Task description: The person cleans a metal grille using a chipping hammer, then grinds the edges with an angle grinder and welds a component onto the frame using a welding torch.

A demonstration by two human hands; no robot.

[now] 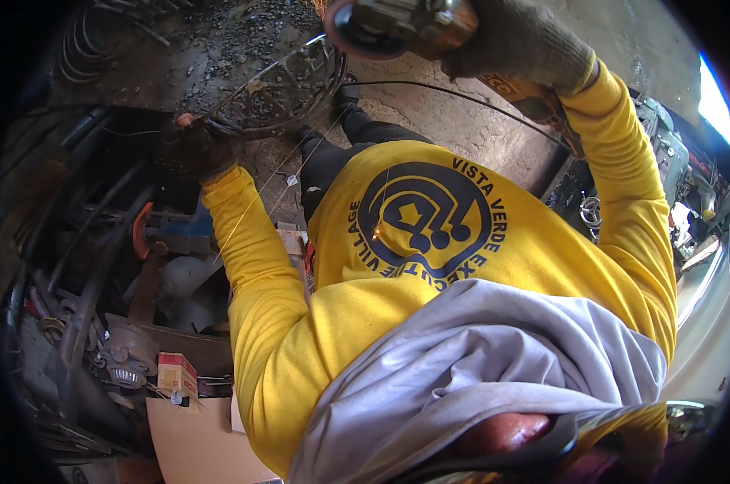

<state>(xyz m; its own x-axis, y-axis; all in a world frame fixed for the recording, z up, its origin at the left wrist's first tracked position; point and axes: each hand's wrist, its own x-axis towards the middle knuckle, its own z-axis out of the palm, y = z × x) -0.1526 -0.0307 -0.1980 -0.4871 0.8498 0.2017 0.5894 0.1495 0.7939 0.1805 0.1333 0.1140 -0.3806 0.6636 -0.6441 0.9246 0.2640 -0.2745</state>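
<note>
Up at the top, my right hand (pixel 518 48), in a grey knit glove, is wrapped around an angle grinder (pixel 417 20). The grinder's round disc (pixel 357 31) is at the upper edge of a curved openwork metal frame (pixel 272 93), or just beside it. A few orange sparks show near the disc, and thin bright streaks cross in front of my left sleeve. My left hand (pixel 194 149), in a dark glove with a bare fingertip showing, grips the left end of the frame. Shadow hides most of its fingers.
A black cable (pixel 461 93) runs over the concrete floor (pixel 413 109). On the left lie dark metal bars (pixel 83 282), an orange curved clamp-like piece (pixel 141 230), a small red-and-tan box (pixel 177 375) and a cardboard sheet (pixel 199 444). Metal parts (pixel 671 153) crowd the right side.
</note>
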